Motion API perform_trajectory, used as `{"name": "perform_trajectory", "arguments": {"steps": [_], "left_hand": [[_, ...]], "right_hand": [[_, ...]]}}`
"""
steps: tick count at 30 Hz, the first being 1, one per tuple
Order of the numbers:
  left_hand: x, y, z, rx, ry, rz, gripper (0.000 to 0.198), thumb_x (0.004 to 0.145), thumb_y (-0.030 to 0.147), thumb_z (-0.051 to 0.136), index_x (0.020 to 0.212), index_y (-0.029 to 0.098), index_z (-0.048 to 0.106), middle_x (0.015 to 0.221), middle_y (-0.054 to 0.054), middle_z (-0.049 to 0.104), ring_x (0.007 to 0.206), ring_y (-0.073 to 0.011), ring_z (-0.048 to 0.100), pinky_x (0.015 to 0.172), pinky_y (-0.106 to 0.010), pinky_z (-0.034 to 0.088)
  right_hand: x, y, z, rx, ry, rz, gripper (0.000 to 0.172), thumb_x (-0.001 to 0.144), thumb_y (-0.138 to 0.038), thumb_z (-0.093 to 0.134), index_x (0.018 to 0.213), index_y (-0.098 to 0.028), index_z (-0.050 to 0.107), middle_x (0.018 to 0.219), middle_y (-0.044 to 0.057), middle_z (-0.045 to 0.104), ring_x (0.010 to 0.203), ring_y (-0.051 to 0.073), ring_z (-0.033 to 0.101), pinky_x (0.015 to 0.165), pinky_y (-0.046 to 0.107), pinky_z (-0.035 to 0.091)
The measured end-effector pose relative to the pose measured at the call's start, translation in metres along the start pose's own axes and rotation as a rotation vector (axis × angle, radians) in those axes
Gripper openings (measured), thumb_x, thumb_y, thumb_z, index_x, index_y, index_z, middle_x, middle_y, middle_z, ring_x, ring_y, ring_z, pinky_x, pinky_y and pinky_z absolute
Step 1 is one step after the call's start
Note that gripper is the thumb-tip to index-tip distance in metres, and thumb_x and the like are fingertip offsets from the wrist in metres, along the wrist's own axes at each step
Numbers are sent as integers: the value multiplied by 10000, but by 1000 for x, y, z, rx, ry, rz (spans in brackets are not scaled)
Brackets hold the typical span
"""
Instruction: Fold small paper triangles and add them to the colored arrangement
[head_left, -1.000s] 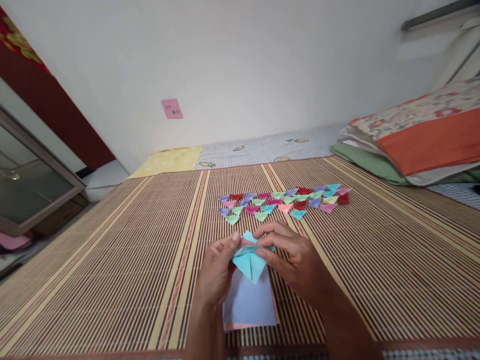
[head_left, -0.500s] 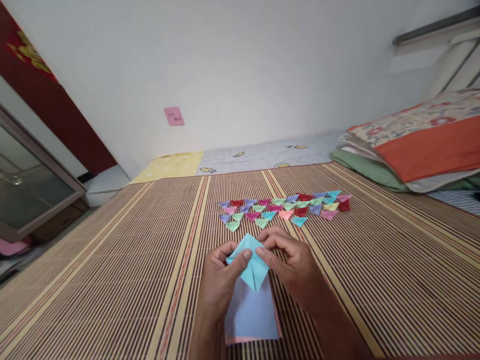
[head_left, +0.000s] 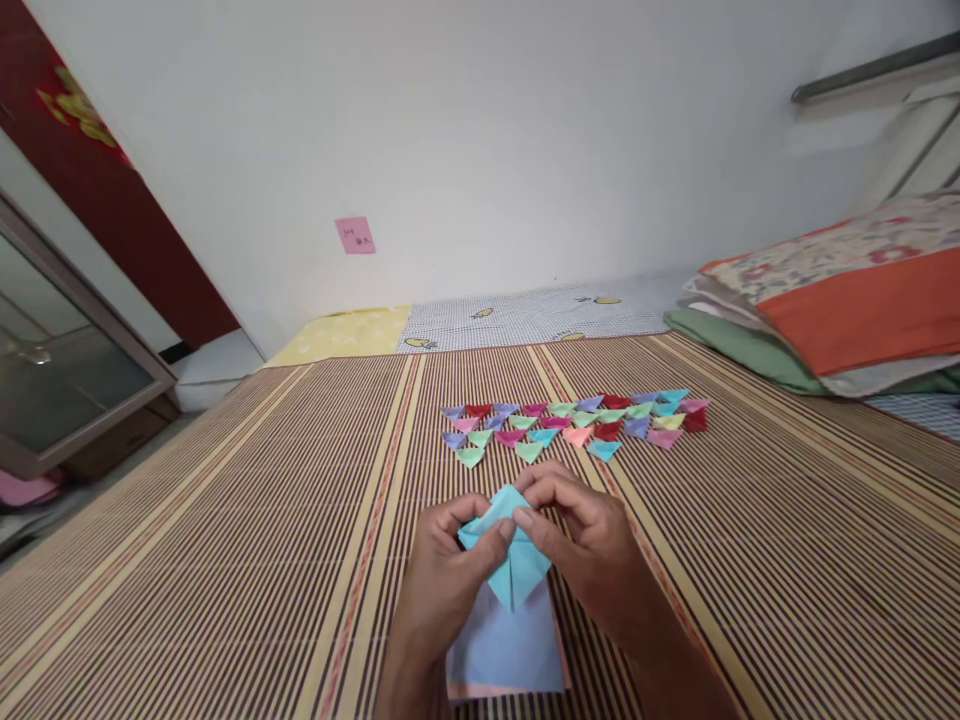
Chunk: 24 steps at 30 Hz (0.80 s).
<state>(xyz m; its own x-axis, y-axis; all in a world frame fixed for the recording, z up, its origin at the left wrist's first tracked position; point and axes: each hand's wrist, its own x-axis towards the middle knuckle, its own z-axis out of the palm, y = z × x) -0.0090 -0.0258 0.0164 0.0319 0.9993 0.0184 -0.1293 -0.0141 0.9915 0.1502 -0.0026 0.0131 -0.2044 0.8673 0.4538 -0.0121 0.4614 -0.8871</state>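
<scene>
A light-blue piece of folded origami paper [head_left: 525, 568] is held up between both hands, diamond-shaped with a crease down its lower half. My left hand [head_left: 456, 560] pinches its left side, thumb on the front and fingers behind. At the upper right edge, my right hand [head_left: 581, 530] grips the same paper between thumb and fingers. Some of its fingertips are hidden behind the sheet. Below the hands lies a stack of paper sheets [head_left: 506, 650], blue-violet on top with pink showing at the edges.
Beyond the hands, several small folded paper triangles [head_left: 555, 424] in many colours lie in rows on the striped bamboo mat [head_left: 300, 520]. Folded bedding [head_left: 862, 290] is piled at the right. A pink note [head_left: 355, 235] sticks to the white wall.
Both hands and the paper sit slightly lower in view, and the camera view has shifted a little. My thumbs have come closer together on the paper, near its middle.
</scene>
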Motion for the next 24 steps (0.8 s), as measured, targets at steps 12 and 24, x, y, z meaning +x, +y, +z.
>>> {"name": "perform_trajectory", "arguments": {"steps": [12, 24], "left_hand": [[-2, 0, -6, 68, -64, 121, 371, 802, 382, 771, 631, 167, 522, 581, 50, 413, 536, -80, 341, 492, -192, 293], [0, 0, -1, 3, 33, 169, 276, 789, 326, 808, 676, 157, 622, 700, 1, 567, 583, -89, 461, 500, -190, 368]], "right_hand": [[-5, -3, 2, 104, -35, 139, 221, 894, -291, 672, 706, -188, 620, 865, 30, 641, 748, 158, 589, 648, 279, 458], [-7, -14, 9, -78, 91, 38, 246, 915, -275, 632, 687, -202, 573, 763, -1, 629, 720, 157, 597, 666, 289, 449]]}}
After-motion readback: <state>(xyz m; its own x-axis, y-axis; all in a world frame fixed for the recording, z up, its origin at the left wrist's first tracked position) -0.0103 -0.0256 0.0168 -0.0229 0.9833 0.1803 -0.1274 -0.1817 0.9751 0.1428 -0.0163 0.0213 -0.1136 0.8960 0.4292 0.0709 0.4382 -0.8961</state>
